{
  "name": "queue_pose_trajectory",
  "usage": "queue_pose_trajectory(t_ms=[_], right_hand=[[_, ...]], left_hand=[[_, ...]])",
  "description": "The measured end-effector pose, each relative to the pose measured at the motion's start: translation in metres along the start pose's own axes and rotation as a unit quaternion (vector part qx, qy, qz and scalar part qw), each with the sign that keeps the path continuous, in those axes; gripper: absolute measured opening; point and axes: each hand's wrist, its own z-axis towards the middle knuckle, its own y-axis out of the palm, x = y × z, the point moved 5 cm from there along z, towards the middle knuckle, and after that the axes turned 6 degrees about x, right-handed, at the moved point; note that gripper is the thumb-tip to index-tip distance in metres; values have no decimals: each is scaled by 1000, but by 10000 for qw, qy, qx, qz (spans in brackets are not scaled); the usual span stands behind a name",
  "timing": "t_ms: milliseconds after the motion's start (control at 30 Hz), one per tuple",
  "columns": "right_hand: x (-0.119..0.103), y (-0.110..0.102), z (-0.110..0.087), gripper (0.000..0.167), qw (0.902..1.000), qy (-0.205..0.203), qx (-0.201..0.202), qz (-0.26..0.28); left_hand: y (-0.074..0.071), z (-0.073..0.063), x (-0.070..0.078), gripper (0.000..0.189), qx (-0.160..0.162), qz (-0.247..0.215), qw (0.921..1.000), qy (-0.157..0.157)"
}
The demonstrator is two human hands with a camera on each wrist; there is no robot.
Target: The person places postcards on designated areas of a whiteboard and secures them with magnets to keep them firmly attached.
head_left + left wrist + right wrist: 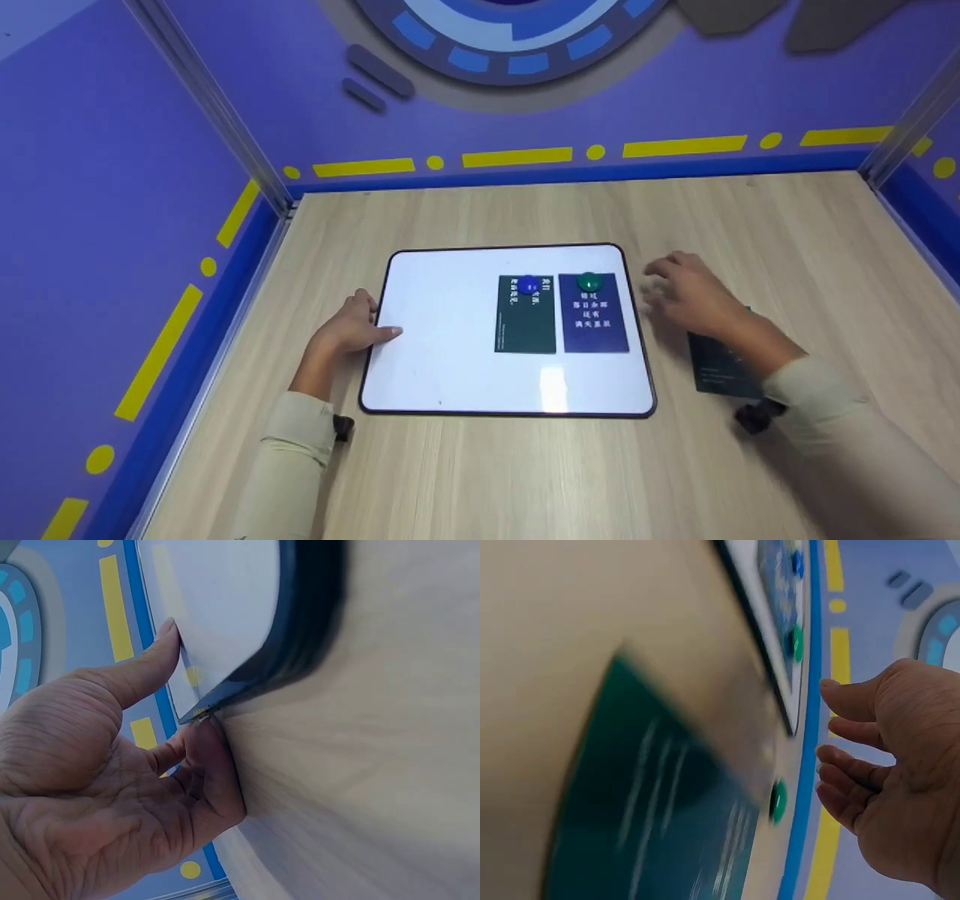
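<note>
Two cards lie side by side on the whiteboard [435, 330] in the head view, toward its right edge, while its left half shows white. We see a band of wooden table [487, 465] between the board's dark rim and the back wall [487, 127], and a wider stretch on the near side. Our left hand [349, 326] grips the board's left edge, thumb on top. Our right hand [690, 296] hovers just off the right edge, partly over a loose green card [727, 375] that sits apart from the board. On the blue card [596, 341], under a green magnet [590, 282], we read 错过 / 落日余晖 / 还有 / 满天星辰. The dark green card [525, 319] carries sideways writing, 我们 among it, partly covered by a blue magnet [528, 285].

From the left wrist, we see the thumb over the white face and curled fingers at the rim's underside, pinching the board lightly.

From the right wrist, thumb and fingers stand loosely bent and parted, with nothing visible between them. A second green magnet [779, 801] shows near the loose card's far end; that card's pale lines are too blurred for us to read.
</note>
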Motion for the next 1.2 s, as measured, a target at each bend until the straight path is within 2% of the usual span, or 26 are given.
queue_pose_trajectory(t_ms=[100,233,467,733,1200], right_hand=[[21,-10,-15,40,9996,233,-46,-177],[43,-21,-33,42,9975,691,-156,-78],[64,-29,-53,51,9931,1072,-474,19],[80,-32,-58,59,9910,1202,-584,-18],[91,-35,-53,56,9830,1429,-1149,-20]], left_hand=[[0,-1,-1,65,-14,-42,10000,-60],[-1,0,-1,63,-1,-54,9999,-90],[2,0,-1,63,-12,-57,9999,-85],[1,0,-2,63,1,-82,9999,-78],[-2,2,-4,60,-120,-104,9999,-65]])
